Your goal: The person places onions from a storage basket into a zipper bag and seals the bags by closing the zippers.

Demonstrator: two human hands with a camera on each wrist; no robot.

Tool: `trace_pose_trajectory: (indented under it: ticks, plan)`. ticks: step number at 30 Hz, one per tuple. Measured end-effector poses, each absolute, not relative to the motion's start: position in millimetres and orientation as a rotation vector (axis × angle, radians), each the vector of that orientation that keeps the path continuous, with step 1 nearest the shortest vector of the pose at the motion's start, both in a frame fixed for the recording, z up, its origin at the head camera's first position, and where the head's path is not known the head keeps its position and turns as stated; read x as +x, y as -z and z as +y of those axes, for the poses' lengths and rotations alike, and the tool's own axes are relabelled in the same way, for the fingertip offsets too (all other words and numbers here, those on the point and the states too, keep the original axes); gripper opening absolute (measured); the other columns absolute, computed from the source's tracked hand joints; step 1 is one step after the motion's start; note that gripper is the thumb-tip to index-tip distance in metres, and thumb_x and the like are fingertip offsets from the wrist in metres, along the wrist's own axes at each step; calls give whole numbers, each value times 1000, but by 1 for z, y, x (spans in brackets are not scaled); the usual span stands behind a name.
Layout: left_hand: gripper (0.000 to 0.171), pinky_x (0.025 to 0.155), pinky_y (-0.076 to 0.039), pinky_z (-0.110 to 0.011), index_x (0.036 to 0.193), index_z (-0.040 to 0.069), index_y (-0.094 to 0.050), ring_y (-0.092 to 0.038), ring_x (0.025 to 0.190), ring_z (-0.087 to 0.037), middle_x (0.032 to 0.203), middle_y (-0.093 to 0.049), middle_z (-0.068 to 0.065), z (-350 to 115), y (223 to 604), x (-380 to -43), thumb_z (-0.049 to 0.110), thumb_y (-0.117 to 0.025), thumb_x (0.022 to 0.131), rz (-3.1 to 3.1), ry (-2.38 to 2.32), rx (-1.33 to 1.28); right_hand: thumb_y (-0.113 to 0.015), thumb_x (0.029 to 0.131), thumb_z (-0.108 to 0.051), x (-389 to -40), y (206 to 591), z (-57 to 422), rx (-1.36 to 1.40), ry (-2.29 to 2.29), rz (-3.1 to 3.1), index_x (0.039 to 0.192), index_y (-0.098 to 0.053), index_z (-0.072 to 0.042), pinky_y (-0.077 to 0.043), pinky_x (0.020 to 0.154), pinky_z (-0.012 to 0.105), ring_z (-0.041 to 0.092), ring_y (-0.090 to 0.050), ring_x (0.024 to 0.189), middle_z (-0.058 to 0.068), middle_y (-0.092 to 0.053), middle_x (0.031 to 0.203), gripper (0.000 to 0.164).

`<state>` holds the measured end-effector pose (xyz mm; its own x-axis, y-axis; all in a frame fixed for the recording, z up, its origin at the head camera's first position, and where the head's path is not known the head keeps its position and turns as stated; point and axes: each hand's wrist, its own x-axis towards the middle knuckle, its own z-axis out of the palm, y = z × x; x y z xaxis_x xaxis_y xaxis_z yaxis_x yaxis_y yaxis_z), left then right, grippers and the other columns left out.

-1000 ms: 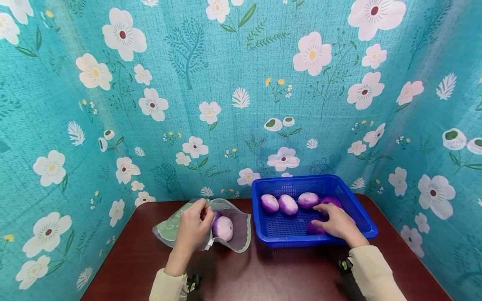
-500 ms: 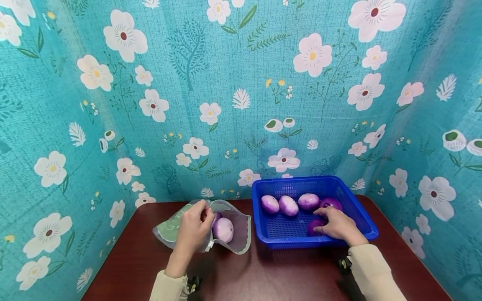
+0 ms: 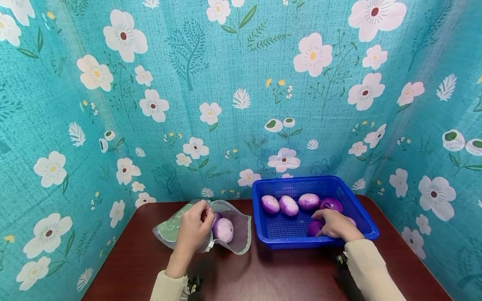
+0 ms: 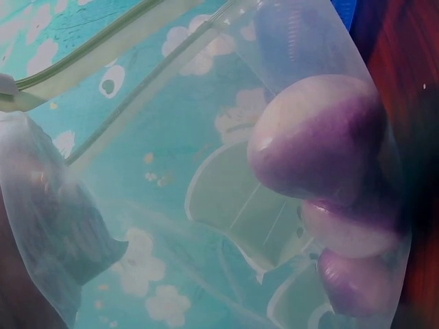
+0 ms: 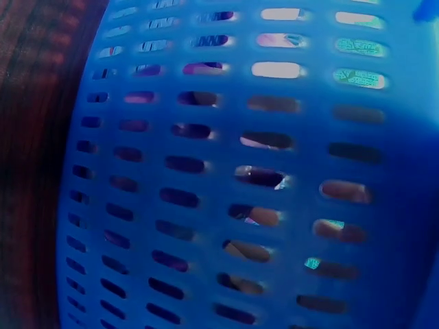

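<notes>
A: What's changed on the right?

B: The right grip [image 3: 336,225] has drawn away from the rear onion [image 3: 331,204] at one o'clock in the blue basket [image 3: 301,240]. It's now at the front onion [image 3: 313,228], towards six o'clock, fingers and thumb curled round it. How firmly, I can't tell.

A: And the left grip [image 3: 193,225]?

B: Unchanged, pinching the edge of the clear bag [image 3: 242,234], at nine o'clock from the basket. The bagged onions [image 3: 225,230] haven't shifted.

A: Meaning?

B: I'd say one onion is chosen but not yet lifted, and the bag stands ready.
</notes>
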<state>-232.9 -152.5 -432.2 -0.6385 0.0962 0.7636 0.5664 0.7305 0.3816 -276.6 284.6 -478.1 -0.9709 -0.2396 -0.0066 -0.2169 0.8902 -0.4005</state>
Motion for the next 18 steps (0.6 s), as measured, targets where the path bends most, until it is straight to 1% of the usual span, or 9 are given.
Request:
trace_pose_trajectory:
  ticks: [8,15,18]
  plan:
    - [22,54,-35,-20,77,14,-50,-39,61,-3,67,-41,7,-152,433,-233,2,-66,86,-2165,801,-499,-92,67,-11,-278,476,281,-421,617,2978,112,-73,-4,-53,92,57,37,-69,100,18,-75,108,49]
    - [22,54,-37,-21,77,15,-51,-41,61,-4,67,-42,8,-152,431,-232,4,-67,87,-2186,810,-485,-92,71,-16,-280,480,279,-384,602,3006,115,-73,-6,-52,92,61,36,-69,101,16,-75,109,49]
    - [21,55,-38,-21,78,16,-52,-42,62,-5,68,-43,9,-152,431,-231,6,-67,88,-2202,817,-478,-93,70,-16,-281,481,279,-419,607,3015,114,-73,-6,-52,92,61,37,-69,102,15,-75,109,49]
